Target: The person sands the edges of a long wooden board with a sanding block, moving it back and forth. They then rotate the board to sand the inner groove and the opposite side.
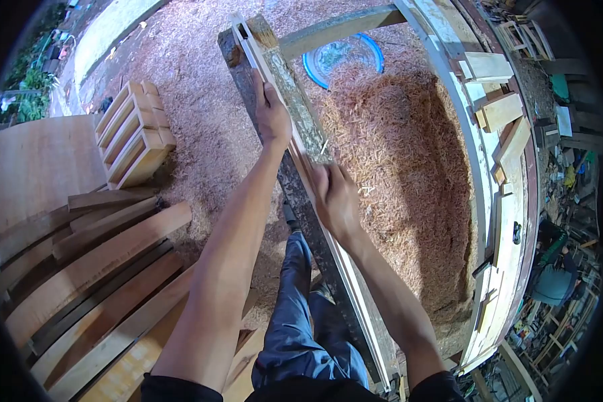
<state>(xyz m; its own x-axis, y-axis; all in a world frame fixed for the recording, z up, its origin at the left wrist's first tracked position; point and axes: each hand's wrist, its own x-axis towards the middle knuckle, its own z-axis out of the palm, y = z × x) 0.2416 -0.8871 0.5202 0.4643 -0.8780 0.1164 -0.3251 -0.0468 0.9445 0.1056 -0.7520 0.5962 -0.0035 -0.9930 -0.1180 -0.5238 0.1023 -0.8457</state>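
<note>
A long, narrow wooden strip (356,275) lies along the top of a rough, weathered beam (303,110) that runs away from my body. Its far end has a slot cut into it. My left hand (273,119) is closed on the far part of the strip, fingers pointing forward along it. Closer to me, my right hand (338,197) is curled at the strip's right side, where a brown wooden edge shows between my hands; I cannot tell whether that is part of a tool. A pale curled shaving (324,147) sits just beyond my right knuckles.
Wood shavings (409,167) are heaped right of the beam, by a blue-rimmed basin (344,57). Stacked boards (107,234) and a slatted wooden bundle (137,137) are on the left. Cut wood pieces (502,112) line a bench (479,174) on the right.
</note>
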